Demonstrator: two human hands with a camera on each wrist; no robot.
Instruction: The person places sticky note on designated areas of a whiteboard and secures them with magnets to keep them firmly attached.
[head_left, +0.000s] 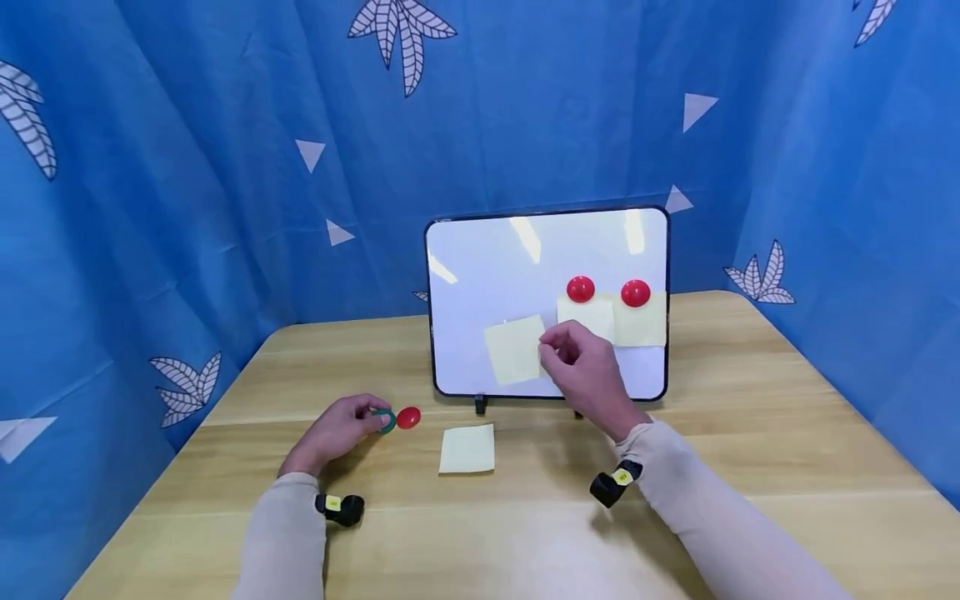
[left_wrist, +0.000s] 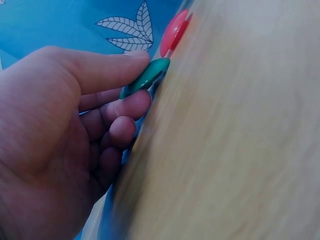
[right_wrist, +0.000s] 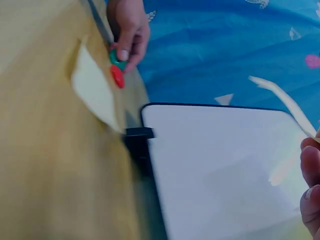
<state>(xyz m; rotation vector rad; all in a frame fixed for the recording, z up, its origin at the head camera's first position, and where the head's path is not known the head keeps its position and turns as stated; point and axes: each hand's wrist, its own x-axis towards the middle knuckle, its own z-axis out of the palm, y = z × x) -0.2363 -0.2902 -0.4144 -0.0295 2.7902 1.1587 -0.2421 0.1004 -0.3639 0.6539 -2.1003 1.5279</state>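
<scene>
My left hand [head_left: 337, 429] pinches a green round magnet [left_wrist: 149, 77] between thumb and fingers, low at the tabletop. Beside it a red round magnet [head_left: 408, 417] lies on the table. My right hand [head_left: 588, 375] holds a pale yellow paper note [head_left: 516, 350] by its right edge, in front of the whiteboard [head_left: 487, 267]. The right wrist view catches this note [right_wrist: 287, 100] nearly edge-on, apart from the board. Two more notes, one [head_left: 581, 311] left of the other [head_left: 641, 325], hang on the board's right half, with red magnets [head_left: 581, 289] at their top edges.
Another pale yellow note [head_left: 467, 450] lies on the wooden table [head_left: 525, 542] in front of the board. Black feet [head_left: 481, 405] support the whiteboard. A blue patterned curtain [head_left: 525, 108] surrounds the table's back and sides.
</scene>
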